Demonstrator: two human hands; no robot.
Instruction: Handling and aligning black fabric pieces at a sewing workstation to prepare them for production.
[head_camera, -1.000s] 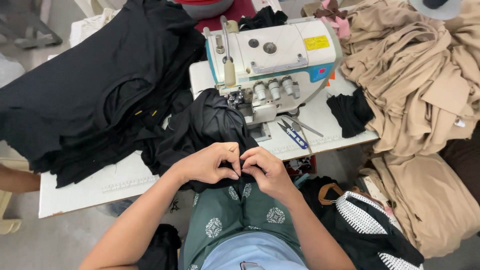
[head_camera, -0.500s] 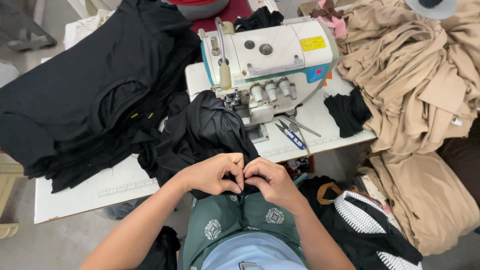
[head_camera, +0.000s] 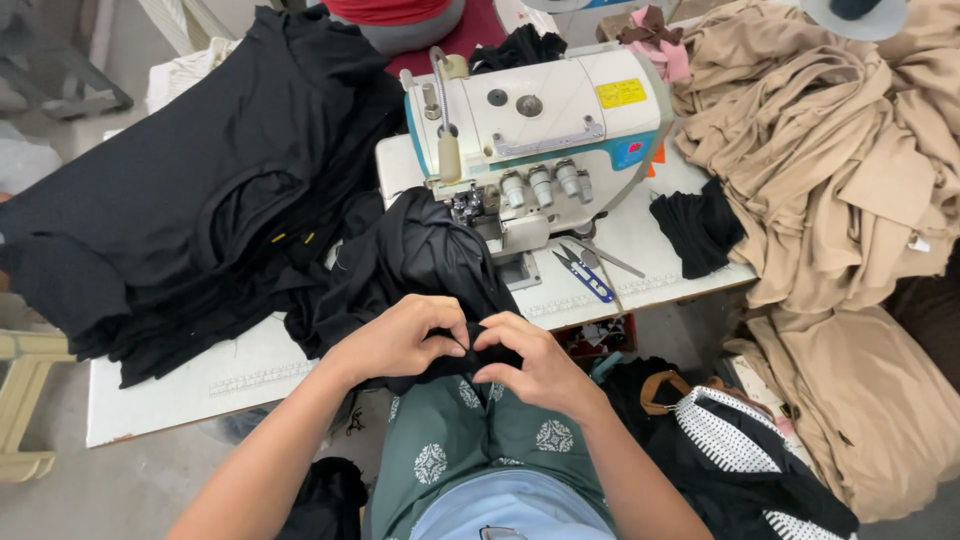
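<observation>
Both hands pinching black fabric at the near edge of the sewing table, in front of the overlock machine.

Left hand and right hand meet fingertip to fingertip, each pinched shut on a fold of the black garment piece. That piece bunches up from the hands to the needle area of the white overlock machine. Left of the machine: a big pile of black garments draped over the white table. Right of the machine's base: blue-handled thread snips, then a small black fabric wad. Further right: heap of tan fabric spilling off the table.
</observation>
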